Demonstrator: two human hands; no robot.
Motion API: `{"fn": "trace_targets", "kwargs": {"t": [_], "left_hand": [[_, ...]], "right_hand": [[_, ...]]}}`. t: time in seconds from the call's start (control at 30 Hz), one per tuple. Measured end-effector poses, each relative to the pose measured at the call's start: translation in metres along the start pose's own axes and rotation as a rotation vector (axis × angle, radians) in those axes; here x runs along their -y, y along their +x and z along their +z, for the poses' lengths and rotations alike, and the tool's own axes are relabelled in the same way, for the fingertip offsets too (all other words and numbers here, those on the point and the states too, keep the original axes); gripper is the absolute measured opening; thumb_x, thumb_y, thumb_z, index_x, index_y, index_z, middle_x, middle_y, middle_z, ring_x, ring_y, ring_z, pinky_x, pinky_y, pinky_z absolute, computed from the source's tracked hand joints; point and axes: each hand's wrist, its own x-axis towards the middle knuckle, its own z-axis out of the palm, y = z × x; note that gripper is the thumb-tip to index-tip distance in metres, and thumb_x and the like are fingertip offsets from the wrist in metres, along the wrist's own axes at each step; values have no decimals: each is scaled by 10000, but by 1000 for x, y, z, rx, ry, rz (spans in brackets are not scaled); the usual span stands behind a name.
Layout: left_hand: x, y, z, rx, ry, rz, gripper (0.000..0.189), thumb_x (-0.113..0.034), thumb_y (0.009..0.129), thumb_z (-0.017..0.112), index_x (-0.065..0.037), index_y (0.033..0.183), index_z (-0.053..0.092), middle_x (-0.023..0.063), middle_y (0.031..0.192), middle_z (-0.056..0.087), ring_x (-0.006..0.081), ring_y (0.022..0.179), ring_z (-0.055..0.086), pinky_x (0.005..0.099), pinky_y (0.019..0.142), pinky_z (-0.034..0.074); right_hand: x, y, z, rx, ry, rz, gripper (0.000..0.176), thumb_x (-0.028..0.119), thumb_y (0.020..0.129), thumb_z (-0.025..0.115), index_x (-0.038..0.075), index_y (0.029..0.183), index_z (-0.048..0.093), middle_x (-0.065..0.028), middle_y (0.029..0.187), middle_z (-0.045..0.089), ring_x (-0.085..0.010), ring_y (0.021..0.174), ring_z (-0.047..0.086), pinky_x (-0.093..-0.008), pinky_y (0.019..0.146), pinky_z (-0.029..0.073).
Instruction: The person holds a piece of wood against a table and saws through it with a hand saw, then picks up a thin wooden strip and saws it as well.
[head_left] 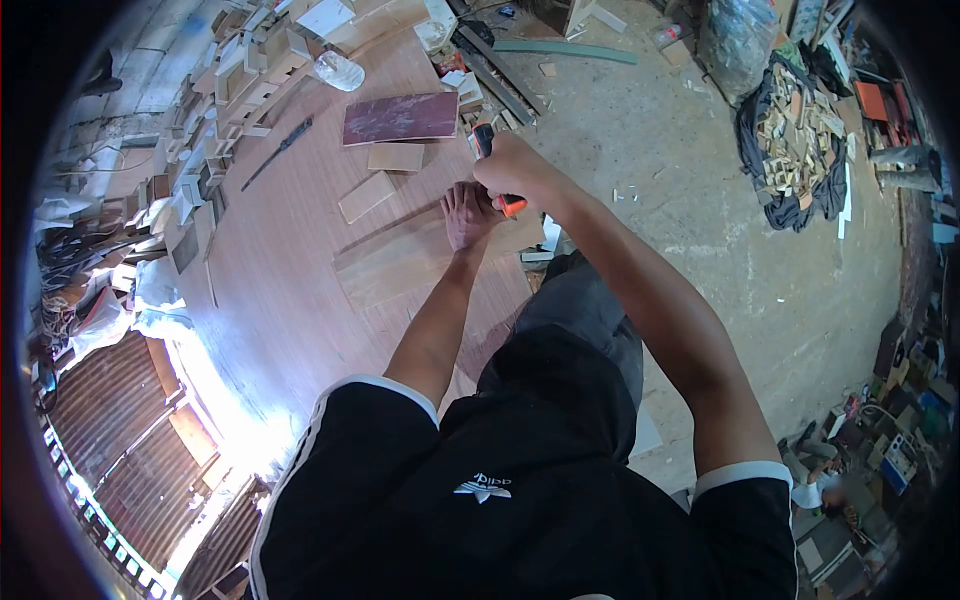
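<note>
My right hand (508, 170) is wrapped round an orange and black tool (512, 206), which looks like a hand saw handle or a power tool; its working end is hidden. Just left of it, my left hand (467, 215) lies with fingers spread on a pale wooden board (395, 258) at the table's edge. Two small light wood blocks (367, 197) (396, 157) rest beyond the board. Behind them lies a dark red panel (400, 119).
The wooden table (270, 250) also bears a long dark tool (277, 152), a clear container (339, 71) and stacked wooden pieces (262, 72). On the floor at the right is a dark sack of wood scraps (797, 140). A person (812, 480) is at the lower right.
</note>
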Motion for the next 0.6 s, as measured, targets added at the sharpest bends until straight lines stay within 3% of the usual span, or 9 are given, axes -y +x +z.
{"fn": "trace_targets", "kwargs": {"t": [0.23, 0.3, 0.33, 0.43, 0.47, 0.5, 0.57, 0.6], "left_hand": [[-4, 5, -7, -12, -55, 5, 457, -284, 680, 717, -59, 1041, 549, 136, 1017, 530, 336, 976, 496, 463, 866, 401], [-5, 19, -5, 7, -33, -13, 439, -273, 695, 705, -59, 1045, 549, 134, 1022, 527, 338, 979, 496, 462, 875, 399], [-5, 4, -8, 79, -3, -43, 421, -262, 709, 694, -59, 1048, 549, 133, 1028, 523, 340, 982, 495, 462, 883, 397], [1, 4, -1, 114, 23, -78, 393, -256, 742, 665, -66, 1064, 546, 130, 1031, 517, 335, 1000, 494, 455, 897, 392], [2, 4, 2, 27, 22, -33, 331, -232, 784, 623, -76, 1064, 545, 127, 1016, 512, 324, 1009, 494, 447, 899, 390], [6, -2, 9, 26, 16, -27, 331, -232, 784, 623, -76, 1064, 545, 127, 1016, 512, 324, 1009, 494, 447, 899, 390], [22, -2, 21, 23, 138, 20, 280, -211, 822, 590, -77, 1062, 540, 126, 1011, 507, 317, 1011, 496, 444, 900, 387], [17, -1, 17, -7, 99, 12, 239, -183, 852, 561, -75, 1063, 533, 121, 1009, 505, 312, 1008, 495, 439, 903, 382]], "right_hand": [[-20, 3, 16, -61, -145, -41, 112, 34, 762, 507, -77, 761, 527, -154, 601, 569, -228, 446, 573, -369, 378, 438], [-43, 10, 23, -238, -65, -208, 143, 44, 746, 506, -93, 746, 550, -174, 586, 579, -242, 431, 589, -374, 368, 429], [-45, 21, 19, -108, -60, -100, 152, 31, 728, 489, -99, 742, 566, -168, 547, 562, -252, 418, 588, -381, 374, 434], [-54, 37, 17, -95, 44, -77, 151, 22, 708, 476, -96, 734, 567, -146, 506, 531, -238, 382, 560, -374, 358, 416], [-60, 38, 18, -129, -6, -116, 153, 31, 715, 503, -92, 772, 574, -195, 578, 579, -330, 483, 616, -433, 448, 470], [-81, 32, 32, -137, -7, -117, 153, 31, 715, 503, -92, 772, 574, -195, 578, 579, -330, 483, 616, -433, 448, 470], [-110, 27, 58, -738, -476, -775, 219, 68, 728, 558, -89, 881, 568, -267, 705, 618, -446, 680, 641, -498, 608, 504], [-106, 27, 55, -747, -484, -787, 219, 68, 728, 558, -89, 881, 568, -267, 705, 618, -446, 680, 641, -498, 608, 504]]}}
